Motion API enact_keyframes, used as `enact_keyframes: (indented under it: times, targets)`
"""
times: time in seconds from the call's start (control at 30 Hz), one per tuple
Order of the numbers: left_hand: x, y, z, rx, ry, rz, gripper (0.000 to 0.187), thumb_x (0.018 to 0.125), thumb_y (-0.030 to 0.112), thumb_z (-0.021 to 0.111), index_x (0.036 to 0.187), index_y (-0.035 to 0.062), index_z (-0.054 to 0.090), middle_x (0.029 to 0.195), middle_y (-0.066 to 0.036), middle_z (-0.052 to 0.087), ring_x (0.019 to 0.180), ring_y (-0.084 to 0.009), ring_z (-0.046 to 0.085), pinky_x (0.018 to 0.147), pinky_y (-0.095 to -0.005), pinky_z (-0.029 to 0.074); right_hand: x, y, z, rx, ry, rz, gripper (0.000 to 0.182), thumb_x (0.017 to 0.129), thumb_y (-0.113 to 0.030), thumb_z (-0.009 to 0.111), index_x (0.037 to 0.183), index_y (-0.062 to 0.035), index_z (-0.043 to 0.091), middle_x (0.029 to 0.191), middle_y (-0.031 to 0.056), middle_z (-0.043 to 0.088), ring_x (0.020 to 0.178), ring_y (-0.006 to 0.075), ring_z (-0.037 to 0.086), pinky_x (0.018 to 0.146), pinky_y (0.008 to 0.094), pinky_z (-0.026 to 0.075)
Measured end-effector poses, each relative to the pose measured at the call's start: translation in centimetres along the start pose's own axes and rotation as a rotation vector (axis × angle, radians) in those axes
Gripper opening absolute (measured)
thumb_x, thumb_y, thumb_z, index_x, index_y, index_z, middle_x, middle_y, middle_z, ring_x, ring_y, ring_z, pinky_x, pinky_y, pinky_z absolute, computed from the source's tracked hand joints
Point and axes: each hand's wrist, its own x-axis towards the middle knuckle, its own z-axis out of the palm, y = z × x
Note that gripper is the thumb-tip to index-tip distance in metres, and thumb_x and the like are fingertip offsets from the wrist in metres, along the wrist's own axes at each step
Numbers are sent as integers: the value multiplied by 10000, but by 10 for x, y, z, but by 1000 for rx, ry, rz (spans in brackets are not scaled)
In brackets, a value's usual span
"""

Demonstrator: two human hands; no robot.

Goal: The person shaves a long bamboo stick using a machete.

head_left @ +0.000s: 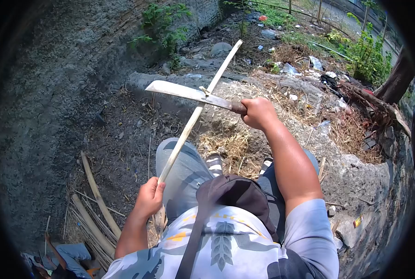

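My left hand [149,197] is closed around the lower end of a long, pale bamboo strip [184,135], which slants up and away to the right. In my right hand [258,113] is the brown handle of a machete [177,89], its broad blade pointing left. The blade crosses the strip above its middle and touches it. A small curled shaving [204,90] stands up where blade and strip meet. Both hands are out in front of my bent knees.
Dry shavings [228,144] lie on the ground between my feet. A dark bag [244,195] rests on my lap. Cut bamboo strips [96,186] lie at lower left, near another person [68,258]. A rough wall [45,93] rises left; a tree trunk [398,79] stands right.
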Motion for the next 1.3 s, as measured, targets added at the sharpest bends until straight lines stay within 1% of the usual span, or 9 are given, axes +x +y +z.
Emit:
enact_keyframes:
  times: [0.23, 0.37, 0.5, 0.57, 0.83, 1.1, 1.17, 1.23, 1.3]
  targets:
    - [4, -14, 11, -27, -14, -2, 248, 1081, 246, 596, 1033, 6, 632, 716, -25, 579, 650, -93, 492, 590, -314, 437, -10, -16, -6, -17, -33, -218, 177, 756, -213, 719, 921, -153, 698, 835, 125, 728, 874, 361, 721, 843, 491, 576]
    - [9, 7, 11, 63, -20, -34, 291, 1084, 284, 591, 1059, -2, 638, 716, -45, 589, 652, -113, 524, 598, -330, 453, -13, -43, 2, -53, -46, -428, 117, 762, -235, 735, 860, -175, 710, 781, 66, 737, 814, 296, 736, 844, 412, 535]
    - [-3, -11, 2, -22, -59, 9, 306, 1083, 294, 589, 1055, -6, 639, 721, -56, 595, 656, -126, 543, 603, -340, 459, -3, 2, -2, -93, -2, -190, 138, 752, -183, 724, 890, -168, 727, 825, 91, 746, 853, 302, 739, 860, 439, 548]
    - [-1, -12, -1, -13, -71, 22, 285, 1081, 273, 592, 1045, -5, 640, 725, -44, 596, 657, -118, 539, 601, -332, 456, 1, 23, 5, 65, -65, 36, 167, 764, -161, 707, 926, -166, 744, 890, 114, 757, 898, 322, 741, 874, 470, 567]
    - [-9, -30, 6, -137, -113, -118, 220, 1082, 215, 587, 1036, 5, 637, 720, 10, 567, 657, -69, 489, 584, -296, 426, -8, -3, -5, -55, -124, -84, 145, 785, -221, 713, 917, -159, 718, 883, 139, 744, 876, 359, 733, 825, 503, 586]
    - [6, -20, 12, -130, -105, -62, 212, 1087, 218, 583, 1053, 14, 629, 756, 43, 556, 646, -62, 467, 576, -278, 411, -9, -33, 4, -58, -126, -453, 130, 724, -201, 738, 848, -167, 718, 781, 64, 740, 827, 283, 744, 850, 405, 533]
    - [-1, -24, 7, -161, -124, -55, 207, 1085, 216, 588, 1054, 16, 630, 752, 47, 555, 640, -64, 464, 574, -278, 411, -3, -4, 6, -129, -34, -335, 135, 713, -184, 741, 844, -161, 715, 803, 64, 745, 837, 275, 743, 859, 405, 533]
    - [-8, -22, -4, -197, -136, -52, 201, 1082, 214, 593, 1060, 18, 632, 744, 50, 553, 638, -66, 464, 575, -281, 412, 1, 14, -5, 35, -64, 123, 165, 781, -184, 709, 935, -129, 733, 936, 130, 758, 942, 344, 731, 878, 474, 561]
    - [-12, -19, -10, -100, -121, -21, 188, 1083, 199, 592, 1065, 17, 636, 739, 55, 550, 637, -60, 461, 572, -273, 404, 5, 27, -13, 102, -4, 333, 232, 825, -210, 672, 1030, -123, 739, 1019, 171, 756, 990, 375, 723, 896, 501, 564]
